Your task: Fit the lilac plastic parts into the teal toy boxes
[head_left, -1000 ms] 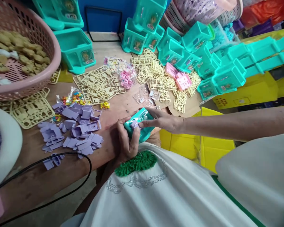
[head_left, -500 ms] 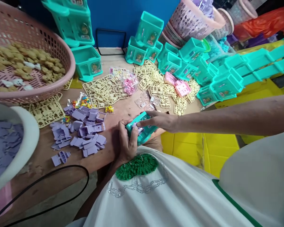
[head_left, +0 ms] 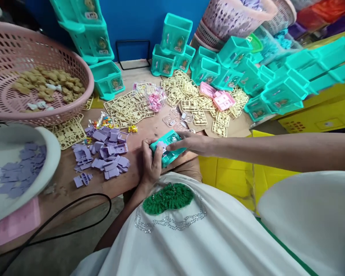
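Close to my lap, over the table's front edge, I hold a teal plastic toy box (head_left: 171,135) tilted between both hands. My left hand (head_left: 153,159) wraps round its left end, with the thumb on a small light-purple part (head_left: 161,145) set in the box's face. From the right, my right hand (head_left: 194,142) grips the other end, its thumb lying across the face. The fingers beneath the box are hidden. Left of my hands lies a pile of purple plastic pieces (head_left: 110,149). Just beyond them are several clear plastic parts (head_left: 176,119).
Cream part frames (head_left: 129,109) and pink trays (head_left: 222,100) lie across the table. Teal boxes (head_left: 176,32) stand stacked behind. On the left are a pink basket (head_left: 87,82) of brown and white figures and a white basin (head_left: 53,153). A black cable (head_left: 74,199) loops at the front.
My hands and the teal box sit slightly higher and further left in view. My right thumb has drawn back from the purple part. The view itself has shifted.
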Demonstrator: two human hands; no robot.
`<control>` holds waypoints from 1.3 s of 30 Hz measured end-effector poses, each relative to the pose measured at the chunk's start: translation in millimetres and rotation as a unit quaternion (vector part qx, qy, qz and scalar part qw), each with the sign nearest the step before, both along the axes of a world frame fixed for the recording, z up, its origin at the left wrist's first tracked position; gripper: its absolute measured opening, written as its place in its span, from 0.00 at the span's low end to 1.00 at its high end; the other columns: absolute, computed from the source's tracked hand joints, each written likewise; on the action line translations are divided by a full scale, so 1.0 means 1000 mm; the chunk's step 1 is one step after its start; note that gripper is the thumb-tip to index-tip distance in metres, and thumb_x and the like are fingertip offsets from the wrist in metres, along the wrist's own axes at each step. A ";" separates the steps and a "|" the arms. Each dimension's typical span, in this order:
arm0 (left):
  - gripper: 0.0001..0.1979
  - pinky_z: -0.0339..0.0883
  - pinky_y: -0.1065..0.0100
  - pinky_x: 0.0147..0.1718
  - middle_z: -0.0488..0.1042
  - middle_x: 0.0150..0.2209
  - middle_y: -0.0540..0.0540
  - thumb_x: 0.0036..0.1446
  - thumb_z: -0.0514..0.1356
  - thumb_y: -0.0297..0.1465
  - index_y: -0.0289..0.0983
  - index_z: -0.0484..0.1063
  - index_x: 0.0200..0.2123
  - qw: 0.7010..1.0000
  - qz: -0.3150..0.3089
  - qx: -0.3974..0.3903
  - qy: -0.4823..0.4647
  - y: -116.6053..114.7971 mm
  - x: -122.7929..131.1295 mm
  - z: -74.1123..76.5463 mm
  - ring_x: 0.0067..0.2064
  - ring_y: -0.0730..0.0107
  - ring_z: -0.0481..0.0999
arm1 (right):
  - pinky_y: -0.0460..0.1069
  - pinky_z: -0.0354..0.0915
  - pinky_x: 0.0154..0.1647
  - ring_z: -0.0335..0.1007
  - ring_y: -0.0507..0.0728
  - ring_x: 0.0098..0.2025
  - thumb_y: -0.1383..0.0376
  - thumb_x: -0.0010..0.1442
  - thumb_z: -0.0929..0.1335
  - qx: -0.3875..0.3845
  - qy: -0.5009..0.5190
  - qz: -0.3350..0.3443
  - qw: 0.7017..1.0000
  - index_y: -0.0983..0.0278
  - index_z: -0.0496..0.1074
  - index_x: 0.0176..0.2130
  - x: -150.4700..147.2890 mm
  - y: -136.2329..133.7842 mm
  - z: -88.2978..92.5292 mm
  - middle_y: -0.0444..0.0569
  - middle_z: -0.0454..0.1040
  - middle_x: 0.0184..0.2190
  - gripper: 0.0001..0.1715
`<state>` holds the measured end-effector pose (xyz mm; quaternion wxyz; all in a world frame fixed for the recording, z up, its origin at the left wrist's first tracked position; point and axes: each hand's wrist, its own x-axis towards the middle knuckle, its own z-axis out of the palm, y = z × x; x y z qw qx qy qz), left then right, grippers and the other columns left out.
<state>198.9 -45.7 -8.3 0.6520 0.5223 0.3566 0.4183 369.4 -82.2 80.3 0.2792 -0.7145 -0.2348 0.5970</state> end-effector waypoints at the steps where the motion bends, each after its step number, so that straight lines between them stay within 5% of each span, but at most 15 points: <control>1: 0.11 0.69 0.68 0.39 0.74 0.37 0.48 0.65 0.61 0.40 0.40 0.68 0.43 1.000 0.003 -0.007 0.001 0.000 0.000 0.000 0.38 0.68 0.73 | 0.46 0.66 0.29 0.76 0.56 0.38 0.56 0.40 0.85 0.001 -0.004 0.003 1.000 0.62 0.77 0.43 -0.001 0.000 0.000 0.48 0.82 0.38 0.33; 7: 0.18 0.69 0.70 0.39 0.73 0.37 0.50 0.60 0.63 0.47 0.40 0.67 0.43 0.998 -0.010 -0.053 -0.013 0.001 0.001 0.000 0.38 0.69 0.74 | 0.46 0.65 0.29 0.76 0.58 0.40 0.50 0.47 0.82 0.047 -0.039 0.052 0.997 0.62 0.78 0.47 -0.001 -0.008 -0.001 0.49 0.81 0.39 0.33; 11: 0.18 0.69 0.70 0.37 0.74 0.36 0.50 0.58 0.66 0.45 0.40 0.68 0.43 0.999 0.010 -0.046 -0.002 -0.003 0.000 0.004 0.36 0.69 0.73 | 0.52 0.74 0.43 0.76 0.64 0.54 0.49 0.51 0.80 0.160 -0.182 0.099 0.965 0.60 0.74 0.61 0.014 -0.008 0.002 0.56 0.77 0.56 0.43; 14: 0.18 0.69 0.70 0.34 0.74 0.34 0.51 0.59 0.66 0.46 0.39 0.69 0.42 0.998 0.025 -0.051 0.002 -0.006 0.004 0.005 0.34 0.69 0.73 | 0.57 0.74 0.50 0.76 0.65 0.57 0.49 0.59 0.76 0.303 -0.259 0.112 0.910 0.58 0.71 0.67 0.027 0.019 0.010 0.58 0.75 0.60 0.41; 17: 0.19 0.70 0.68 0.36 0.74 0.34 0.50 0.58 0.66 0.48 0.40 0.69 0.40 0.998 0.050 -0.039 0.010 -0.005 0.010 0.003 0.36 0.67 0.74 | 0.56 0.75 0.49 0.80 0.63 0.51 0.53 0.65 0.74 0.372 -0.280 0.162 0.870 0.61 0.74 0.63 0.033 0.066 0.021 0.57 0.82 0.52 0.32; 21: 0.21 0.69 0.67 0.36 0.73 0.33 0.50 0.58 0.67 0.51 0.40 0.69 0.40 0.997 0.070 -0.032 0.014 -0.001 0.012 0.001 0.36 0.65 0.74 | 0.50 0.73 0.46 0.83 0.59 0.46 0.66 0.69 0.70 0.346 -0.415 0.215 0.813 0.67 0.79 0.58 0.044 0.127 0.033 0.58 0.85 0.47 0.19; 25: 0.20 0.69 0.66 0.36 0.74 0.34 0.49 0.60 0.65 0.49 0.40 0.70 0.43 0.996 0.089 -0.013 0.021 0.008 0.003 -0.001 0.35 0.65 0.74 | 0.50 0.70 0.44 0.82 0.61 0.43 0.73 0.67 0.69 0.278 -0.499 0.249 0.782 0.70 0.84 0.45 0.065 0.158 0.030 0.60 0.86 0.43 0.13; 30: 0.18 0.69 0.67 0.36 0.72 0.34 0.50 0.61 0.63 0.49 0.40 0.70 0.42 0.995 0.098 0.008 0.029 0.018 -0.003 -0.001 0.35 0.66 0.73 | 0.52 0.64 0.49 0.77 0.67 0.51 0.70 0.55 0.77 0.202 -0.549 0.334 0.739 0.65 0.86 0.39 0.068 0.169 0.002 0.58 0.86 0.41 0.09; 33: 0.17 0.69 0.68 0.37 0.72 0.36 0.50 0.63 0.60 0.48 0.40 0.70 0.41 0.995 0.100 0.009 0.014 0.021 -0.002 -0.005 0.36 0.67 0.73 | 0.57 0.59 0.53 0.69 0.71 0.59 0.71 0.58 0.74 0.186 -0.572 0.356 0.715 0.67 0.85 0.41 0.064 0.173 -0.015 0.62 0.84 0.43 0.11; 39: 0.20 0.70 0.67 0.38 0.73 0.38 0.48 0.68 0.56 0.50 0.40 0.73 0.43 0.995 0.096 0.020 -0.012 0.023 0.000 -0.016 0.37 0.67 0.74 | 0.59 0.53 0.51 0.64 0.70 0.54 0.69 0.60 0.67 0.219 -0.579 0.363 0.696 0.68 0.83 0.37 0.073 0.168 -0.029 0.62 0.82 0.41 0.13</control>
